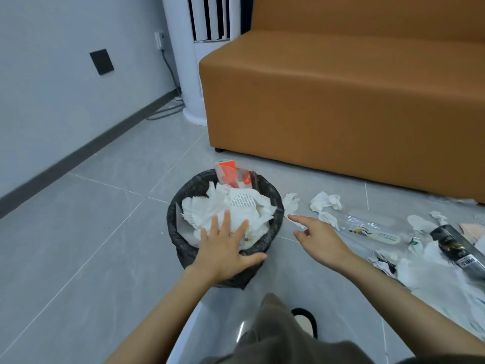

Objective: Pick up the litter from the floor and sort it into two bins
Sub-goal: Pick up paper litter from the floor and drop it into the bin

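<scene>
A round bin with a black liner (183, 195) stands on the grey tiled floor, heaped with white crumpled paper (236, 206) and a red carton (227, 172) at its far rim. My left hand (223, 248) lies flat on the paper at the bin's near edge, fingers spread, thumb over the rim. My right hand (317, 237) hovers just right of the bin, forefinger pointing at a white scrap (291, 203) on the floor, holding nothing. Farther right lie crumpled tissue (325, 202), a clear plastic wrapper (372, 227) and a black spray can (456, 248).
An orange sofa (341, 101) fills the back right, close behind the litter. A white tower fan (189, 61) with a cable stands in the corner by the grey wall. More white paper and wrappers (420, 269) spread along the right edge. My knee and a black shoe (304, 321) are at the bottom.
</scene>
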Demonstrator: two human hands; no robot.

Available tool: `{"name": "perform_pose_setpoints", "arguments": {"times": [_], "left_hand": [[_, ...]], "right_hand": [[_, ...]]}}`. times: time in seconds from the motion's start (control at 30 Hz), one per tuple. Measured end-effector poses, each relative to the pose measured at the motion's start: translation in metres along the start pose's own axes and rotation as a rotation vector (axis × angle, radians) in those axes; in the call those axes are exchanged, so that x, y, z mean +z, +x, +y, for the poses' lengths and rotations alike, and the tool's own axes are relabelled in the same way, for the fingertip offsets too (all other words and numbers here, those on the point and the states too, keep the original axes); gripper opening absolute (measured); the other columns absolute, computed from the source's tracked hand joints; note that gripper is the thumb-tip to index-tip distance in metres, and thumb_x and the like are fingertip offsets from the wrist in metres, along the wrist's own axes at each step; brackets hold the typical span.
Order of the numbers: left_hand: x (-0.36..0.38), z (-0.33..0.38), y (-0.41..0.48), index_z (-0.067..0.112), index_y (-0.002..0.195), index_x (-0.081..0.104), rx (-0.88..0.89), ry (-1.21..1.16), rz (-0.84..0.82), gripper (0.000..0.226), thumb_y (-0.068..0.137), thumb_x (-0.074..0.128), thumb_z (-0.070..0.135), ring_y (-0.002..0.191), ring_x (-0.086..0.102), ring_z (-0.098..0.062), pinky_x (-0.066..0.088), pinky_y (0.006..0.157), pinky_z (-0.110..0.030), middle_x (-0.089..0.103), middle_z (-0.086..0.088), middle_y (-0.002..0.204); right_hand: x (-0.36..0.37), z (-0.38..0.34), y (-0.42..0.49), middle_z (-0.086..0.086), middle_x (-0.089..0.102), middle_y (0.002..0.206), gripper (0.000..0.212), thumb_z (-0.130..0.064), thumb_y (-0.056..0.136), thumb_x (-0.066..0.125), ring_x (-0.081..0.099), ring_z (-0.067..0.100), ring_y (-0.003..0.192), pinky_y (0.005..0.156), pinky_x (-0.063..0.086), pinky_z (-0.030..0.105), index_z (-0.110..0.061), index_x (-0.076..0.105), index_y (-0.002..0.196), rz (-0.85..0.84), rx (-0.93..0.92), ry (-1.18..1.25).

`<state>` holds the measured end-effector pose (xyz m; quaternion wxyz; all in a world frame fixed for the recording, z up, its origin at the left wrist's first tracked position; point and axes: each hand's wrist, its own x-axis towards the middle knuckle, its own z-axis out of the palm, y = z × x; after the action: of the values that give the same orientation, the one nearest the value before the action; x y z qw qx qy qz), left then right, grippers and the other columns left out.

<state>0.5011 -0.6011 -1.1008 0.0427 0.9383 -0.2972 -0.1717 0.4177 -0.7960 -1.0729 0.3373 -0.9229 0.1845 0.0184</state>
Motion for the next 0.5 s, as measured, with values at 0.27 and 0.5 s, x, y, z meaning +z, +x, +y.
{"name": "perform_pose_setpoints", "arguments": {"times": [0.27, 0.5], "left_hand": [[-0.028, -0.015, 0.048, 0.027, 0.151, 0.006, -0.132, 0.113, 0.016, 0.081, 0.086, 0.023, 0.072, 0.142, -0.013, -0.041, 0.002, 0.114, -0.059, -0.011, -0.014, 0.157], [-0.04, -0.012, 0.062, 0.007, 0.149, -0.001, -0.205, 0.186, 0.145, 0.072, 0.098, 0.031, 0.047, 0.142, -0.009, -0.044, 0.007, 0.115, -0.052, -0.01, -0.024, 0.155]], "right_hand": [[-0.002, 0.018, 0.006, 0.005, 0.058, 0.126, 0.041, -0.018, 0.094, 0.049, 0.053, 0.013, 0.087, 0.078, 0.037, 0.022, -0.026, 0.049, 0.135, 0.033, 0.078, 0.035], [-0.008, 0.029, 0.009, -0.003, 0.048, 0.139, 0.042, -0.018, 0.093, 0.05, 0.056, 0.017, 0.109, 0.087, 0.039, 0.023, -0.026, 0.048, 0.134, 0.045, 0.12, 0.074]]}}
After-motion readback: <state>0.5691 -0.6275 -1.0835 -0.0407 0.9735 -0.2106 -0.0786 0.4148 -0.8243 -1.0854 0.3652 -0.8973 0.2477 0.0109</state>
